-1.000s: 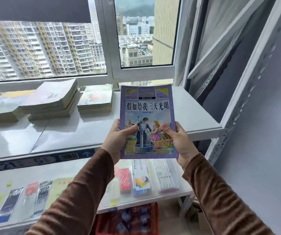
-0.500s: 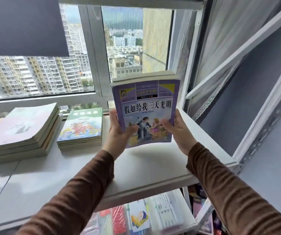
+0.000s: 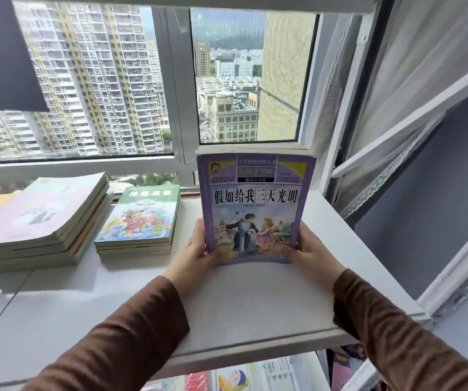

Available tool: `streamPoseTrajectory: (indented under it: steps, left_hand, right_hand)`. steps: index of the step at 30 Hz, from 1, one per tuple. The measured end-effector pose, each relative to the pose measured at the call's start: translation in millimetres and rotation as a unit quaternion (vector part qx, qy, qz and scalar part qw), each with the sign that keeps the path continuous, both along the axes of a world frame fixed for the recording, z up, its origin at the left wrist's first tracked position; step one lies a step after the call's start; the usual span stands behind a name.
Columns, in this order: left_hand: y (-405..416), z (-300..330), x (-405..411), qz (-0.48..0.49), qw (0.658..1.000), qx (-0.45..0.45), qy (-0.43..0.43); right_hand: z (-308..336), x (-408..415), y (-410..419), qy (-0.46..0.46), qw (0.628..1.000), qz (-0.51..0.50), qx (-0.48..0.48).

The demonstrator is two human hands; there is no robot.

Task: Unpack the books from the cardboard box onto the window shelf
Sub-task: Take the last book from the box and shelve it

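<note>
Books [image 3: 255, 204]: a small bundle with a purple cover in front, held upright over the right end of the window shelf [image 3: 255, 300], bottom edge at or just above the surface; can't tell if it touches. Left hand [image 3: 196, 256] grips the lower left corner, thumb curled over the cover, fingers behind. Right hand [image 3: 310, 253] does the same at the lower right corner. Both clamped on the bundle, neither free.

Orientation: cover faces the person, title reads upright, long axis vertical. Top edge sits in front of the window frame [image 3: 182, 94]. Which side the spine is on isn't clear.

Step in hand, as I read it: set it down in the free spot to the right of the green-cover stack [image 3: 138, 221]. To do it well: tip the top edge away toward the glass, lay it flat cover up, long axis running front to back like its neighbours. Keep both hands on until the back cover is fully down. Leave a gap from the green stack, stay off the shelf's right edge. Larger stack [image 3: 38, 221] further left needs no touching.

Box not in view.
</note>
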State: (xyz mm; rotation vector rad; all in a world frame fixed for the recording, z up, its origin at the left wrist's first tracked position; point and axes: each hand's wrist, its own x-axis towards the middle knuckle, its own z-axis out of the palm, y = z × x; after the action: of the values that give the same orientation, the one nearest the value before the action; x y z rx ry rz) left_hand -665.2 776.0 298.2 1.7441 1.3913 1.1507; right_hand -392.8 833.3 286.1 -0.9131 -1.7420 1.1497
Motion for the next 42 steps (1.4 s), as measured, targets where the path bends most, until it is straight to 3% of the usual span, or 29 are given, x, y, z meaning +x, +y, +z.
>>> streamPoseTrajectory:
  steps: [3, 6, 9, 14, 18, 22, 28, 33, 42]
  left_hand:
    - [10.9, 9.8, -3.6, 0.005, 0.997, -0.048, -0.06]
    - [23.9, 23.9, -4.0, 0.024, 0.98, -0.132, -0.144]
    - [36.3, 27.6, -3.7, 0.054, 0.966, -0.197, -0.159]
    - [39.8, 27.2, -16.6, 0.102, 0.952, -0.236, -0.166]
    - [39.6, 20.4, -14.0, 0.102, 0.948, -0.22, -0.204]
    - [40.0, 13.1, -9.7, 0.14, 0.953, -0.162, -0.213]
    - [38.8, 4.3, -10.6, 0.128, 0.965, -0.147, -0.178]
    - [40.7, 5.5, -10.0, 0.131, 0.97, -0.156, -0.131]
    - [26.3, 20.9, -5.8, 0.131, 0.973, -0.159, -0.101]
  right_hand:
    - [11.7, -6.1, 9.6, 0.035, 0.998, 0.008, -0.042]
    - [22.9, -22.1, 20.3, 0.083, 0.986, -0.016, -0.146]
    - [31.2, -40.8, 30.7, 0.12, 0.96, -0.042, -0.249]
    - [40.2, -62.1, 45.0, 0.115, 0.925, -0.057, -0.358]
    - [40.5, -69.2, 50.7, 0.114, 0.915, -0.064, -0.382]
    - [42.1, -75.8, 55.3, 0.088, 0.918, -0.082, -0.377]
    - [44.5, -76.0, 52.7, 0.042, 0.922, -0.127, -0.364]
    - [40.6, -64.2, 51.0, -0.144, 0.956, -0.158, -0.203]
    - [52.6, -66.4, 23.2, -0.338, 0.922, -0.181, -0.053]
